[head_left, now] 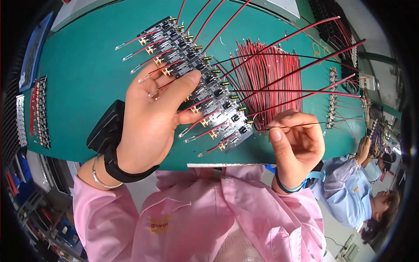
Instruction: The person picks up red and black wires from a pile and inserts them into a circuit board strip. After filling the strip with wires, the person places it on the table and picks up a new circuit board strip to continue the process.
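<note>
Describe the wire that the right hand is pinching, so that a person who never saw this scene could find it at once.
Start at the green table mat, then find the strip of small circuit boards held up by the left hand. At the strip's lower end, the right hand pinches one thin wire. Unlike the red-and-black wires already fanning from the boards, it lies nearly level between thumb and forefinger.

Green table (87, 87) bears red-black wires (270, 74), component strips (39, 111).

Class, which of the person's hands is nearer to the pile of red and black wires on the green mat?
Right. The right hand is just below the wire pile; the left hand is farther left.
</note>
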A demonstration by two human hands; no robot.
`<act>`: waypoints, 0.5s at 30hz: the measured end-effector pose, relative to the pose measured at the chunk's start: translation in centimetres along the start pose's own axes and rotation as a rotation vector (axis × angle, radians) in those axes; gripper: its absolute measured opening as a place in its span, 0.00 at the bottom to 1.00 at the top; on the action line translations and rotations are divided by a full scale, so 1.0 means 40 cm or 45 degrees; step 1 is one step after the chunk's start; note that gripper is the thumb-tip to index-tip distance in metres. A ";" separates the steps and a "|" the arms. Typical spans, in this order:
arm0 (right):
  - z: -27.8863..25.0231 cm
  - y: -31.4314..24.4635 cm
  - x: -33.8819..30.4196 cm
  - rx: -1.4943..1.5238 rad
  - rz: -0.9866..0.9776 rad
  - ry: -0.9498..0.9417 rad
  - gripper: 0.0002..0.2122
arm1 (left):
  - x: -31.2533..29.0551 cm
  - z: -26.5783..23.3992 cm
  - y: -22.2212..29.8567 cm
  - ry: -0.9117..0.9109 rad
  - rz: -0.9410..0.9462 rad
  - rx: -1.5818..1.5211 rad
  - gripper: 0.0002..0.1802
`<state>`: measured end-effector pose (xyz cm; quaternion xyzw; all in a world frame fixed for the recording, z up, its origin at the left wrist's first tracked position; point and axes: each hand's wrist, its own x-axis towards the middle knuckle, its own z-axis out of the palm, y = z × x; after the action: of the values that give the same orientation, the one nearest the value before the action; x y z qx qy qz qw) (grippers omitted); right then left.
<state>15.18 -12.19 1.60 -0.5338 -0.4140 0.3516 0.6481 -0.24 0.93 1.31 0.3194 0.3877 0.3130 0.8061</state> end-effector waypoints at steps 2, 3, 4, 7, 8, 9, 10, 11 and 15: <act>-0.002 -0.002 0.000 -0.080 0.002 0.028 0.12 | 0.001 0.001 0.000 -0.001 -0.006 -0.005 0.13; -0.002 0.001 0.000 -0.116 0.002 0.040 0.12 | 0.002 0.000 0.001 -0.001 -0.010 -0.004 0.13; -0.003 0.003 0.001 -0.114 0.004 0.038 0.12 | 0.003 0.000 0.000 -0.001 -0.013 -0.003 0.13; -0.005 0.010 0.004 -0.188 -0.021 -0.024 0.13 | 0.003 0.001 -0.003 0.009 0.000 -0.013 0.13; -0.005 0.009 0.004 -0.189 -0.021 -0.023 0.13 | 0.004 0.002 -0.004 0.007 0.005 -0.021 0.13; -0.005 0.008 0.005 -0.207 -0.007 -0.028 0.12 | 0.005 0.003 -0.004 0.007 0.004 -0.021 0.13; -0.004 0.006 0.005 -0.224 0.006 -0.033 0.12 | 0.005 0.003 -0.004 0.009 0.000 -0.020 0.13; -0.003 0.006 0.006 -0.241 0.020 -0.039 0.12 | 0.006 0.003 -0.004 0.012 -0.004 -0.018 0.13; -0.012 0.014 0.011 -0.238 -0.120 -0.073 0.12 | 0.006 0.004 0.000 -0.008 -0.016 -0.021 0.13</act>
<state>15.79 -11.88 1.09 -0.5614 -0.4880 0.2957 0.5993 0.00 1.07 1.29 0.3114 0.3845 0.3102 0.8118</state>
